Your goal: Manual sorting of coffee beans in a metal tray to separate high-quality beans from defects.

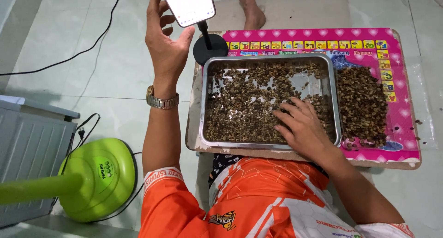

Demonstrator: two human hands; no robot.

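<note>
My left hand [165, 43] is raised with fingers apart, touching the lower edge of a phone [188, 5] with a lit screen, mounted on a black stand [210, 48]. A gold wristwatch [162, 101] is on that wrist. My right hand [302, 126] lies palm down, fingers spread, on small brown beans in a metal tray [332, 88]. The tray sits on a pink board [404, 113] with coloured picture squares along its edge. A pile of the same brown beans [362, 104] lies on the board to the right of the tray.
A green fan base [99, 178] with its pole stands on the tiled floor at lower left, beside a grey-white appliance [30, 150]. A black cable [83, 51] runs across the floor. Another person's bare foot [251, 12] rests on a mat beyond the board.
</note>
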